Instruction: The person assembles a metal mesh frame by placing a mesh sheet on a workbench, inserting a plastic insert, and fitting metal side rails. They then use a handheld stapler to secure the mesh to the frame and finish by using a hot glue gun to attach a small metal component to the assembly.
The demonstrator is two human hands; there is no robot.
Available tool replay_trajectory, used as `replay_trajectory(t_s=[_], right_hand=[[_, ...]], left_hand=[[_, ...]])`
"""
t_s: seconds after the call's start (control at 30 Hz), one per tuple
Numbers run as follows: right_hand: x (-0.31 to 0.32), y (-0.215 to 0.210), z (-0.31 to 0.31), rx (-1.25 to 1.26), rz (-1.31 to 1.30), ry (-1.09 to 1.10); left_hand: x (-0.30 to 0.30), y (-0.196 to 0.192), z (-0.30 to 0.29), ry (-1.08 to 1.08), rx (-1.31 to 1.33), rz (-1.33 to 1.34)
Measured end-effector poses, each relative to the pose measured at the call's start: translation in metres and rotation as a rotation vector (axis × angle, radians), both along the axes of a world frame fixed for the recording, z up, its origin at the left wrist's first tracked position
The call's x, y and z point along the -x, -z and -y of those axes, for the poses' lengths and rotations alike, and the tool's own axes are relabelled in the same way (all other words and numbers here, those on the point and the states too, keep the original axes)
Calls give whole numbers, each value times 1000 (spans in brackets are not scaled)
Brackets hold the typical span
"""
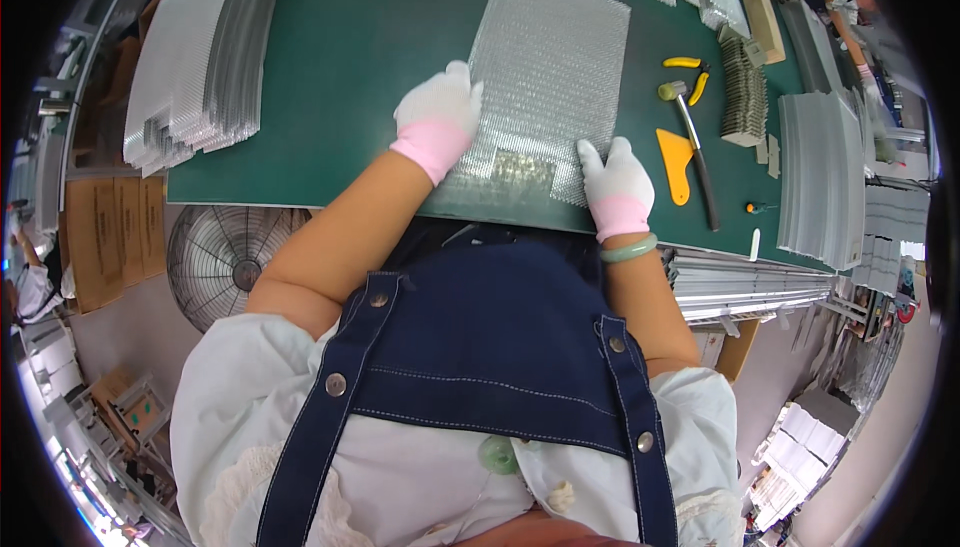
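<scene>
A silvery bubble-wrap pouch (545, 67) lies flat on the green table (360, 57), with a small dark patch showing through near its front edge. My left hand (438, 112), in a white glove with a pink cuff, rests on the pouch's left edge. My right hand (615, 185), gloved the same way, presses on the pouch's front right corner. A pale green bangle (630, 249) sits on my right wrist. Both hands lie flat with fingers together.
A tall stack of silver pouches (200, 57) lies at the left. To the right are a hammer (692, 142), an orange scraper (676, 162), yellow-handled pliers (690, 72), a stack of small pads (743, 97) and more silver sheets (820, 177). A fan (225, 252) stands below the table's edge.
</scene>
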State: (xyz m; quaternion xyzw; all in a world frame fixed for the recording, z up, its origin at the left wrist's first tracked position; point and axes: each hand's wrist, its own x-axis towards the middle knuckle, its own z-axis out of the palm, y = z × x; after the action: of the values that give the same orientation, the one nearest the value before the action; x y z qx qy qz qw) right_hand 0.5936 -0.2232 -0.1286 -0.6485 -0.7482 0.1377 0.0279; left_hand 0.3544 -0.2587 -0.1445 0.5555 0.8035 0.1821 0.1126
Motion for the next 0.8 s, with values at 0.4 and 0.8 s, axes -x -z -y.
replay_trajectory(t_s=[0.4,0.8], right_hand=[[-1,-11,-4,-3,-2,87],[-20,-12,-41,-203,207,-690]], left_hand=[[-18,-17,10,-70,87,-99],[27,-5,5,518,-107,-264]])
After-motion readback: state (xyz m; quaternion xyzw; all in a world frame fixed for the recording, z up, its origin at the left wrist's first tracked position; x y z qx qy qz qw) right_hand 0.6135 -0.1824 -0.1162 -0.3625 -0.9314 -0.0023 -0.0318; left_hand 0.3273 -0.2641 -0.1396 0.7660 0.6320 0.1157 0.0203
